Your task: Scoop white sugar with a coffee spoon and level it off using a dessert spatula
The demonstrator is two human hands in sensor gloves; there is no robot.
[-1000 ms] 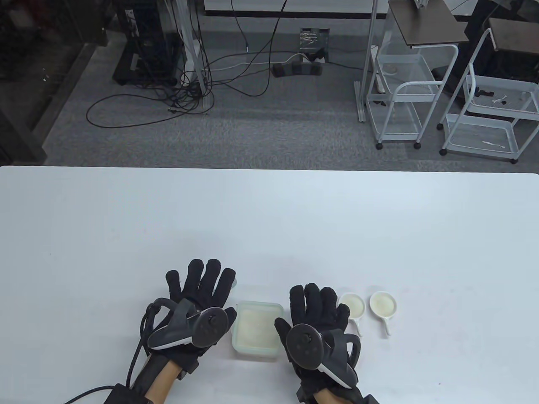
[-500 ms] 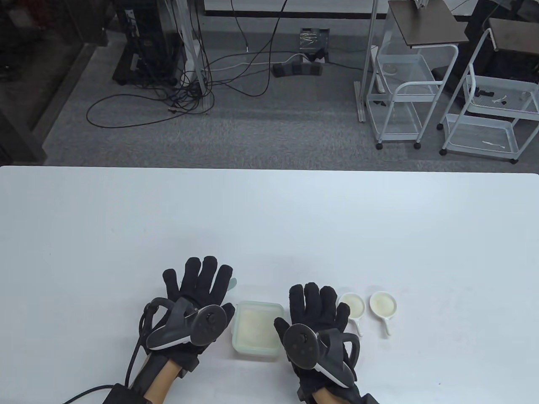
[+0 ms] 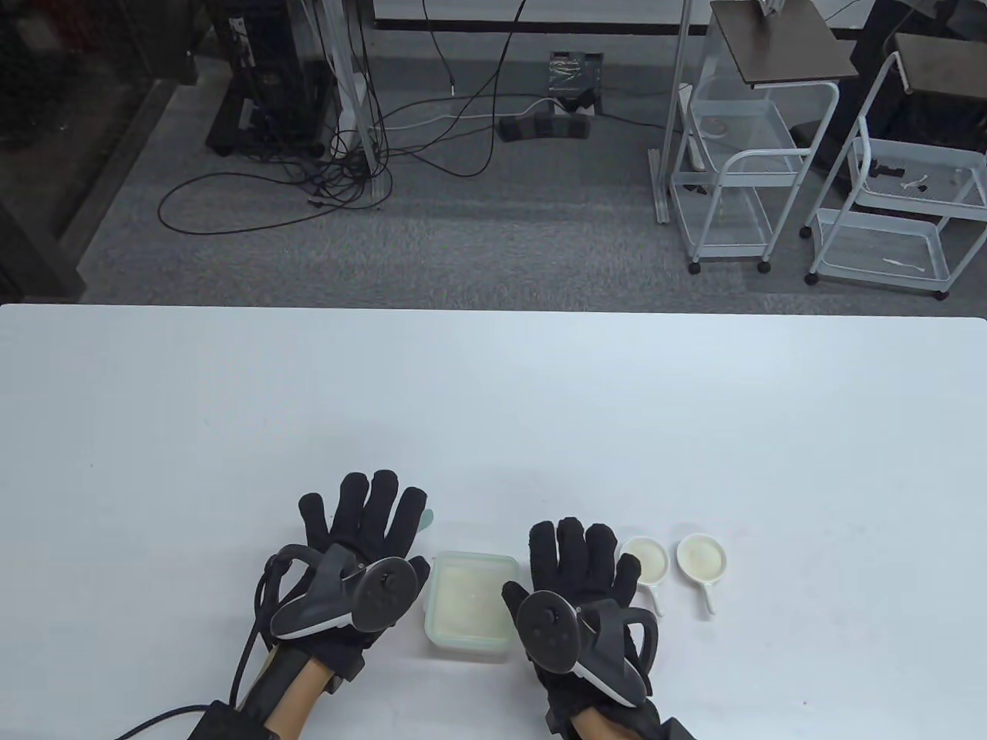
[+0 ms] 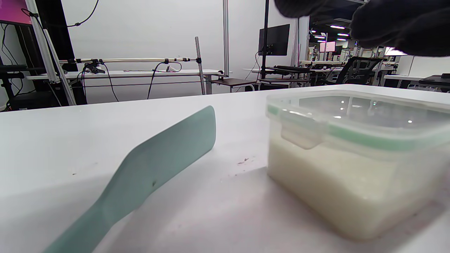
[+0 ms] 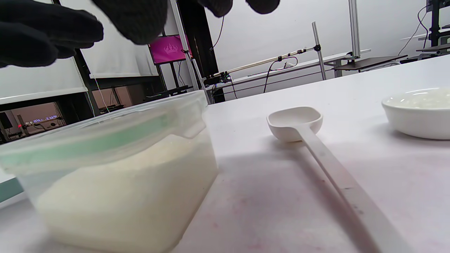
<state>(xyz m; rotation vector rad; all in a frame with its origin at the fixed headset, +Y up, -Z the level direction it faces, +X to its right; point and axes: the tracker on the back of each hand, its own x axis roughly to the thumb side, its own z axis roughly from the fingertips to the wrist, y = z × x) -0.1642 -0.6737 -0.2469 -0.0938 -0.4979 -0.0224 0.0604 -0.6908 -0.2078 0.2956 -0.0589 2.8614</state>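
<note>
A clear square container of white sugar (image 3: 470,605) stands on the white table between my hands; it also shows in the left wrist view (image 4: 355,158) and the right wrist view (image 5: 116,175). My left hand (image 3: 362,524) hovers open, fingers spread, over a pale green dessert spatula (image 4: 154,168) that lies flat on the table; only its tip (image 3: 426,518) shows from above. My right hand (image 3: 578,559) hovers open over a white coffee spoon (image 5: 316,147) that lies on the table. Neither hand holds anything.
Two small white handled dishes (image 3: 646,561) (image 3: 702,559) with pale contents stand right of my right hand; one shows in the right wrist view (image 5: 418,112). The table's far edge (image 3: 493,310) lies well beyond; carts and cables are on the floor behind.
My left hand has shifted slightly left and forward, baring the spatula tip. My right hand has barely moved.
</note>
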